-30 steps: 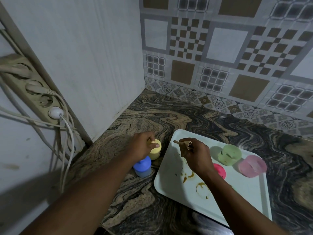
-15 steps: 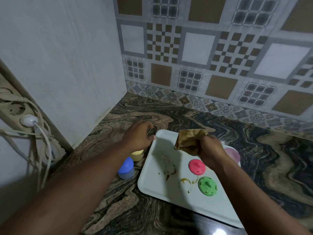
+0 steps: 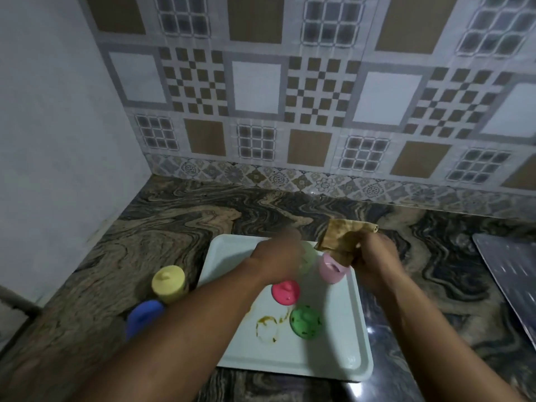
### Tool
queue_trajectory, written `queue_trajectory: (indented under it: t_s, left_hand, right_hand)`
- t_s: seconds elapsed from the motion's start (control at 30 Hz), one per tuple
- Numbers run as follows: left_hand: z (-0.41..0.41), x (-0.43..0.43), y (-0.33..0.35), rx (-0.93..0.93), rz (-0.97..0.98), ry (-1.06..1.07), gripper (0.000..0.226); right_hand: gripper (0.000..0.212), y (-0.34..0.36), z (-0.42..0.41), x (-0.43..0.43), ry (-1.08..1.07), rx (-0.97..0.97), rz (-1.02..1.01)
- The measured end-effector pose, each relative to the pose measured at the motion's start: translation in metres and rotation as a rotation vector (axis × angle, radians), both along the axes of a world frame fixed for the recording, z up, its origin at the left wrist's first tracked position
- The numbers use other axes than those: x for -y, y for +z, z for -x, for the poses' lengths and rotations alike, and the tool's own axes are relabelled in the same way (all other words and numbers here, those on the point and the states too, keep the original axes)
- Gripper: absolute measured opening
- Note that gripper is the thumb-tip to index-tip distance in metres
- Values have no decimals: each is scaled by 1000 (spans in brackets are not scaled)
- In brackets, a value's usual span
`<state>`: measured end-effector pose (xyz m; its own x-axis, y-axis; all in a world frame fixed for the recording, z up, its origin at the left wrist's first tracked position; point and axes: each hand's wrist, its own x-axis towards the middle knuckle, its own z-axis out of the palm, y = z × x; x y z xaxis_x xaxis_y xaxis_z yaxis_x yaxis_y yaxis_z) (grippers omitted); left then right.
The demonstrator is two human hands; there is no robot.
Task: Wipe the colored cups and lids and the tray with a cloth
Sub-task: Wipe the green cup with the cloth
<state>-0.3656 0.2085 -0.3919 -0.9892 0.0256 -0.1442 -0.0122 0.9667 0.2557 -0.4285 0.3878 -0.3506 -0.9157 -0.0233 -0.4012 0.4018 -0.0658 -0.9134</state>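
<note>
Both forearms enter from the bottom of the frame. White tray (image 3: 290, 358) lies bottom centre on the marbled counter (image 3: 174, 227); a brown ring stain (image 3: 266, 326) sits on its near half. Green lid (image 3: 306, 320) lies on the tray just right of the stain, with dark specks on it. Pink-red lid (image 3: 285, 291) lies just beyond it, close but apart. Off the tray, lower left: blue cup (image 3: 143, 314), partly hidden by the left forearm, and yellow cup (image 3: 168, 284) beside it, lid on, upright. Left hand (image 3: 275, 259) is over the far half of the tray, motion-blurred, with something pale green showing behind it; finger state cannot be told. Pink cup (image 3: 332, 268) stands upright at the tray's far right corner, opening up. Right hand (image 3: 374, 259), just right of that cup, has its fingers curled tight around a bunched brown cloth (image 3: 342, 237), held above the counter; the cloth's lower fold hangs at the cup's rim, contact unclear. A grey metal sheet (image 3: 510, 271) lies at the right edge. Patterned tile wall (image 3: 290, 111) fills the upper frame.
</note>
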Motion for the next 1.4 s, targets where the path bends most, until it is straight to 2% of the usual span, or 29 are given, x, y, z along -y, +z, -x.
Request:
queue_trajectory:
  t_s: [0.1, 0.2, 0.3, 0.37, 0.4, 0.47, 0.57, 0.63, 0.67, 0.7, 0.77, 0.8, 0.83, 0.97, 1.13, 1.23, 1.4]
  left_hand:
    - [5, 0, -4, -2, 41, 22, 22]
    - [6, 7, -8, -37, -56, 115, 17]
    - [4, 20, -3, -98, -379, 286, 18]
    - [3, 29, 2, -130, -506, 328, 19]
    - [1, 34, 6, -140, -548, 331, 18]
    - [-3, 39, 13, -152, -644, 309, 17]
    - [-15, 49, 23, -220, -752, 300, 18]
    - [-25, 54, 29, -255, -794, 282, 19]
    - [-29, 55, 32, -258, -801, 276, 19]
    - [-34, 56, 36, -256, -808, 275, 19]
    - [-44, 59, 42, -237, -855, 269, 21]
    - [-48, 60, 45, -226, -882, 261, 20]
    - [-51, 61, 49, -215, -897, 256, 19]
    - [-58, 68, 61, -106, -833, 238, 9]
    - [-56, 64, 82, -64, -808, 225, 36]
    - [-48, 57, 90, -68, -727, 166, 16]
    - [-54, 63, 84, 15, -730, 102, 14]
  right_hand:
    - [21, -12, -5, 2, 21, -3, 13]
    - [27, -18, -17, 7, 52, -112, -48]
    - [34, -21, -42, 15, 130, -506, -224]
    - [40, -30, -61, 28, 286, -785, -425]
    - [45, -36, -68, 38, 402, -836, -506]
    - [65, -45, -82, 56, 590, -818, -620]
    - [84, -45, -85, 73, 597, -843, -642]
    - [83, -35, -75, 80, 560, -737, -549]
    - [76, -30, -68, 82, 525, -613, -448]
    - [68, -24, -59, 85, 495, -403, -272]
    - [65, -19, -44, 84, 524, 158, 215]
    - [63, -17, -42, 79, 553, 348, 373]
    - [60, -15, -44, 76, 580, 442, 457]
    - [56, -19, -54, 74, 599, 512, 547]
    - [61, -12, -47, 78, 577, 250, 383]
    - [60, -7, -43, 78, 575, 140, 310]
    - [58, -9, -48, 65, 574, 421, 494]
